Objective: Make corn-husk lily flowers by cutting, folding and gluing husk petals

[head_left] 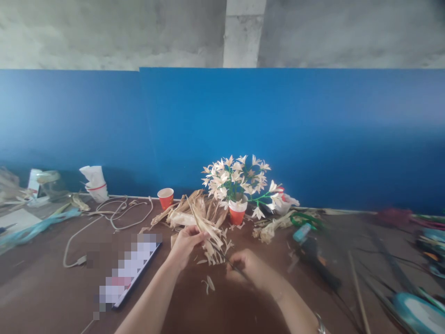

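My left hand (187, 243) is closed on a pale dried corn husk (205, 225), pinched between thumb and fingers and pointing up to the left. My right hand (246, 266), partly smeared by motion, grips a thin dark tool (239, 270). The tool's tip reaches toward the husk's lower end; its exact kind is too blurred to tell. Small husk scraps (213, 255) lie beneath, with a curled scrap (208, 284) nearer me. Behind my left hand is a heap of husks (198, 204). White husk-like flowers on green stems (225, 178) stand in a red paper cup (237, 215).
An empty red cup (166, 198) stands left of the heap. A phone-like device (130, 273) and white cable (71, 241) lie at left. To the right are a dark glue gun (318, 262), a long thin stick (358, 290) and a blue-rimmed roll (420, 313). A blue partition (278, 116) rises behind.
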The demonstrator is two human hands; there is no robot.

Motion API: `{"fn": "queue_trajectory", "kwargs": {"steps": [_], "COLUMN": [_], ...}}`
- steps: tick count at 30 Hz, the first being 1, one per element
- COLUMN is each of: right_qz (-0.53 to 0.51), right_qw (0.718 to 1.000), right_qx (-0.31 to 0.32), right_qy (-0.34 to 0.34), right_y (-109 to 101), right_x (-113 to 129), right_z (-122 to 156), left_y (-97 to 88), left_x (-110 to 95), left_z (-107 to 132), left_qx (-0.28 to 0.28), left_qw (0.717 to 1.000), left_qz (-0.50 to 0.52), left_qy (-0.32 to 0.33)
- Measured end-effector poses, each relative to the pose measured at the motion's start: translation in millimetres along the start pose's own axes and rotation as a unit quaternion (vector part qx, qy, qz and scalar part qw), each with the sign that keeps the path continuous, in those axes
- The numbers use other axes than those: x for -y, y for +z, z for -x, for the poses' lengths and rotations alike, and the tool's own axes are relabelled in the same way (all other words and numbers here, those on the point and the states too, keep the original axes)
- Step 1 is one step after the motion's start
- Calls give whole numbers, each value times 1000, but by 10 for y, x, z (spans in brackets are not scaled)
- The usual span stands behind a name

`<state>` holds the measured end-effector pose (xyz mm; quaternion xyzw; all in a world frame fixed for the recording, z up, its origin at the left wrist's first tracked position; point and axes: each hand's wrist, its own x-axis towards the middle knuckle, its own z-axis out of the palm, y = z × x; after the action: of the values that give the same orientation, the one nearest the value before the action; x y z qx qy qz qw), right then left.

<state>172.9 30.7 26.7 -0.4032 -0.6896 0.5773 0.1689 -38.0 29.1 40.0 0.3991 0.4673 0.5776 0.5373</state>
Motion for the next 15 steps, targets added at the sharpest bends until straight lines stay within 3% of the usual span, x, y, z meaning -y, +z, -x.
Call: {"fn": "queue_trajectory", "kwargs": {"steps": [7, 15], "right_qz": [7, -35], "right_qw": [1000, 998], "right_qx": [6, 51], "right_qy": [12, 29], "right_y": [-39, -81], "right_x": [35, -6], "right_z": [31, 10], "left_y": [-100, -58], "left_x": [-79, -56], "left_z": [27, -7], "left_qx": [62, 25], "left_qw": [998, 993], "left_qz": [-4, -108], "left_qy": [-15, 33]}}
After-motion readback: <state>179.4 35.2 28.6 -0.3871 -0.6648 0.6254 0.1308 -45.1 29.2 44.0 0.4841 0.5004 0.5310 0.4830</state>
